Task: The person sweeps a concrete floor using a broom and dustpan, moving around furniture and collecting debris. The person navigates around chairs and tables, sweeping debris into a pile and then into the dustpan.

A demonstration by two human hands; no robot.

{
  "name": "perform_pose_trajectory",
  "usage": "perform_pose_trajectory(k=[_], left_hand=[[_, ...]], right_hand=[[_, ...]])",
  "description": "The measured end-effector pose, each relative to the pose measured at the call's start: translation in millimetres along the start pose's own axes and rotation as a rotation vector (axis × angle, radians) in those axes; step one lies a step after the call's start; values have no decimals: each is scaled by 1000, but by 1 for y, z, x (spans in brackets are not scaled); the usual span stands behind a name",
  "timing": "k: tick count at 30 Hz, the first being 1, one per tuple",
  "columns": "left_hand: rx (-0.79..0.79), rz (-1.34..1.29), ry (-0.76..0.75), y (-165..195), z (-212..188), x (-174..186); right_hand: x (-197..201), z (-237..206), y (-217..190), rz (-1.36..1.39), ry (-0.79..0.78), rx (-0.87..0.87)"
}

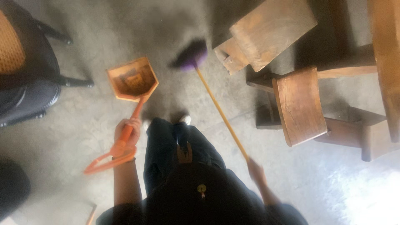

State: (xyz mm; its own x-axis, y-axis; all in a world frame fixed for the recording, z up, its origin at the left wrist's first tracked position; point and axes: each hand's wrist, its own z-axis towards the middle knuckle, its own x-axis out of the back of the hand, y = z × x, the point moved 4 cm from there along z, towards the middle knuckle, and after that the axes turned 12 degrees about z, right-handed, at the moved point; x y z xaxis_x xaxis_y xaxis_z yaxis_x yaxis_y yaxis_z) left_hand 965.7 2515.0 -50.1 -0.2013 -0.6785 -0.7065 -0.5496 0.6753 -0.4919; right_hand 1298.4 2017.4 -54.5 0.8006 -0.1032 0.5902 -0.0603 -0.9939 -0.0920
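Observation:
I look straight down at my dark trousers and white shoes on a grey concrete floor. My left hand (127, 130) grips the orange handle of a dustpan (132, 79), whose orange pan rests on the floor ahead of my left foot. My right hand (255, 170) holds the yellow stick of a broom (221, 114). The broom's purple head with dark bristles (191, 55) is blurred, low over the floor near a wooden stool.
Wooden stools (299, 106) and a bench (271, 29) stand at the upper right, and a wooden table edge (387, 62) runs down the right side. A dark office chair (29, 79) with a woven back sits at the upper left.

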Motion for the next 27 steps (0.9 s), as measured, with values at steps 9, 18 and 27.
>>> perform_pose_trajectory(k=[9, 18, 27], left_hand=[[190, 78, -68, 33, 66, -78], [359, 2, 114, 69, 125, -182], [366, 151, 344, 108, 188, -257]], right_hand=[[-6, -16, -54, -157, 69, 95], [-2, 68, -494, -137, 148, 469], [39, 52, -573, -99, 257, 433]])
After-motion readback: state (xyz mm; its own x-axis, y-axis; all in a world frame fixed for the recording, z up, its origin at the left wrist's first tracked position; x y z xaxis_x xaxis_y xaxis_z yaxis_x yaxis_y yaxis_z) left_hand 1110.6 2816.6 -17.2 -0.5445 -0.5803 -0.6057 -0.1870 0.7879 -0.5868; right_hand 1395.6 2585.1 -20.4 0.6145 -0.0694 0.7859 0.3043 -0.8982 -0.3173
